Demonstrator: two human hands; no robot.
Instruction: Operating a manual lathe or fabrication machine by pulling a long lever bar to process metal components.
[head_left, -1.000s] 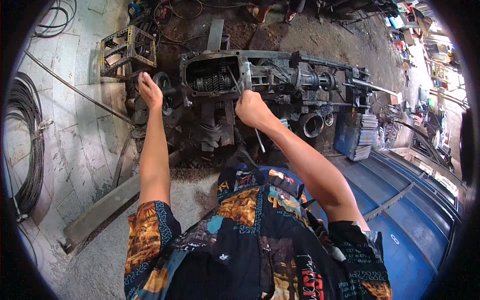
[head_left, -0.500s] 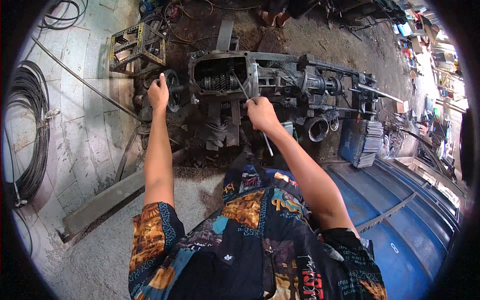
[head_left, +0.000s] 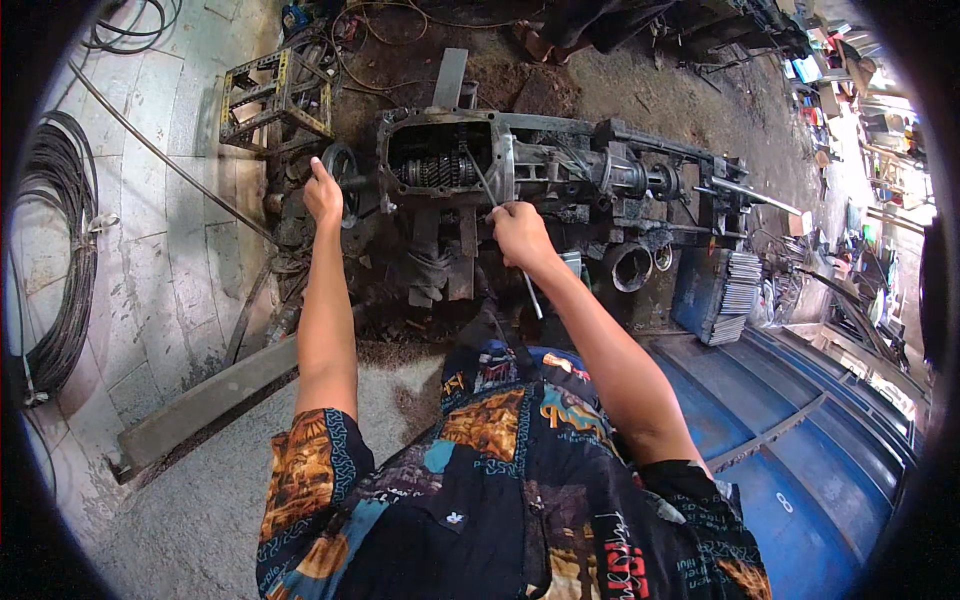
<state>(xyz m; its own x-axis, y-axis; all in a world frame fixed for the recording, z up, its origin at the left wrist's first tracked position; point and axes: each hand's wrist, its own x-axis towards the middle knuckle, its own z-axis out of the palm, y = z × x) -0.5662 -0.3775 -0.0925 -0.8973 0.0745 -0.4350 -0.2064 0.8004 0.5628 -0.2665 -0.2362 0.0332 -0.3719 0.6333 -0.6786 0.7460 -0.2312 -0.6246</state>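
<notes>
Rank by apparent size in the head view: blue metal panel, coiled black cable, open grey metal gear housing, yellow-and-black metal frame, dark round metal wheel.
1. Blue panel
2. Coiled cable
3. Gear housing and metal frame: too alike to rank
4. Round wheel

Workshop — open gearbox [head_left: 507, 155], grimy floor [head_left: 622, 88]

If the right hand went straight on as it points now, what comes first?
The right hand, gripping a metal bar, would probably meet the open gear housing first, at its near rim; depth is unclear, so it might pass above.
</notes>
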